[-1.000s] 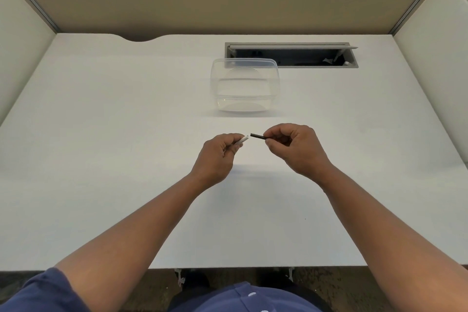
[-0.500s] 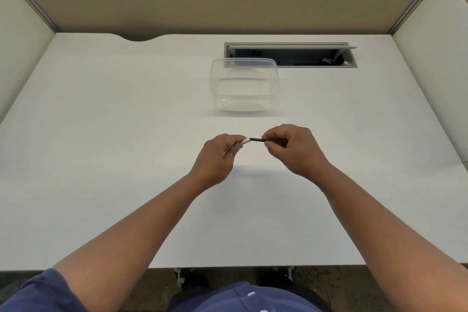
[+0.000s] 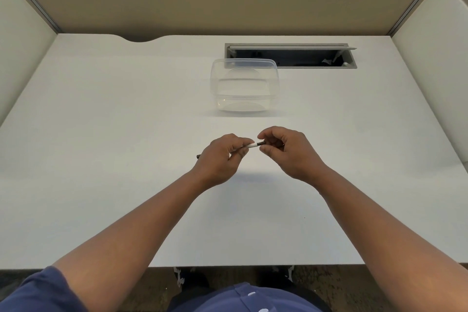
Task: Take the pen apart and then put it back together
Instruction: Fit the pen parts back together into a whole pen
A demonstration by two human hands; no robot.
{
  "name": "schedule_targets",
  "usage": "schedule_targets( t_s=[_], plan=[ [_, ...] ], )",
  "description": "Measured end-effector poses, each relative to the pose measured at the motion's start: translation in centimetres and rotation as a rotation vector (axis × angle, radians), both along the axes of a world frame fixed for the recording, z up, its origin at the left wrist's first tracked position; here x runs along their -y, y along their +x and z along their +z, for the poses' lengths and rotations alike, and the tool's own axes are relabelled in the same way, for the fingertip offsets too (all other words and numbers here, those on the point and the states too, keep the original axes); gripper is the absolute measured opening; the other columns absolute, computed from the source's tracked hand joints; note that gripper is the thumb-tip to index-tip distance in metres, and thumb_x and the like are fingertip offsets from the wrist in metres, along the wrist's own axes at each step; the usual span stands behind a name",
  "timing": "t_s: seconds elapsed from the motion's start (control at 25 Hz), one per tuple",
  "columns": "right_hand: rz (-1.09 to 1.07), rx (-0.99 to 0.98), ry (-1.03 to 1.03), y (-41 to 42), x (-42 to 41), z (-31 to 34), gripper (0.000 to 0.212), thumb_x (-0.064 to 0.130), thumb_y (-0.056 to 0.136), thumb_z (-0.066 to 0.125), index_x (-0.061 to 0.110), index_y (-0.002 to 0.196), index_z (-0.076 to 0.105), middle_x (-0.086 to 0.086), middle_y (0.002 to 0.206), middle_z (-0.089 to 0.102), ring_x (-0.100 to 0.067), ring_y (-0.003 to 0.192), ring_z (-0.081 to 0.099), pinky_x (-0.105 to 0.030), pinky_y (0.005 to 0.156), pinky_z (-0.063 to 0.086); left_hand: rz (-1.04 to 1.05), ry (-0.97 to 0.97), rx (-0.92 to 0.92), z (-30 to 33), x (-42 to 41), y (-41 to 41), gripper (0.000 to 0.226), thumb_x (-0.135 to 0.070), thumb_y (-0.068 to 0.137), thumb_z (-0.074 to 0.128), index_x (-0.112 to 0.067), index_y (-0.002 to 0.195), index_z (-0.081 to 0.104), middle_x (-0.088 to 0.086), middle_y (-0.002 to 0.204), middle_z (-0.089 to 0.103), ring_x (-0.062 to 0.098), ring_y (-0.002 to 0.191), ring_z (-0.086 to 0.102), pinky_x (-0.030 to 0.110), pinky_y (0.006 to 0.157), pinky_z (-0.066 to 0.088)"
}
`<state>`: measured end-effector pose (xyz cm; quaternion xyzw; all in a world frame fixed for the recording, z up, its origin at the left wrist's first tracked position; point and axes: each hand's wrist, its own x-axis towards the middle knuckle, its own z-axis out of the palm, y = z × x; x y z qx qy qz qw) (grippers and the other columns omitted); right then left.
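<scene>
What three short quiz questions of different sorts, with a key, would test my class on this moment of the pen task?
1. True or false: the clear plastic container lies between the hands and the open cable hatch.
2. Which hand holds the white pen barrel? A) left B) right C) neither
3. Fill in: the right hand pinches the ___ pen piece at the barrel's end.

Key
1. True; it stands on the white desk, beyond both hands.
2. A; the left hand grips it.
3. Black.
</scene>
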<state>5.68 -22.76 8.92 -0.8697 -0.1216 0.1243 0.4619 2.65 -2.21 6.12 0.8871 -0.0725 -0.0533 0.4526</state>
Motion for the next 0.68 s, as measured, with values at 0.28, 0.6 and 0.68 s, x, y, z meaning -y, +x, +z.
schedule_targets(
  t_s=[0.28,0.6,0.68],
  plan=[
    [0.011,0.099,-0.022,-0.5,-0.3,-0.4,0.010,0.010,0.094,0.067,0.013,0.102,0.073,0.007,0.082,0.071,-0.004,0.068,0.058,-0.010,0.066,0.044,-0.009,0.018,-0.022,0.6,-0.1,0.0,0.022,-0.028,0.103,0.056,-0.030,0.117,0.072,-0.002,0.091,0.068,0.015,0.088,0.057,0.043,0.083,0.053],
    [0.061,0.154,-0.092,-0.6,-0.3,-1.0,0.014,0.018,0.099,0.060,0.015,0.090,0.070,0.006,0.067,0.058,-0.006,0.061,0.046,-0.018,0.058,0.036,-0.024,0.100,-0.025,0.8,0.0,0.1,0.021,-0.030,0.103,0.054,-0.031,0.113,0.073,-0.011,0.076,0.056,0.016,0.083,0.056,0.033,0.070,0.044],
    [0.051,0.120,-0.087,-0.5,-0.2,-1.1,0.014,0.020,0.099,0.061,0.017,0.091,0.071,0.002,0.070,0.062,-0.007,0.060,0.046,-0.020,0.059,0.039,-0.023,0.098,-0.043,0.9,0.0,0.1,0.021,-0.031,0.103,0.054,-0.031,0.112,0.073,-0.011,0.077,0.058,0.016,0.085,0.056,0.033,0.071,0.044]
  ],
)
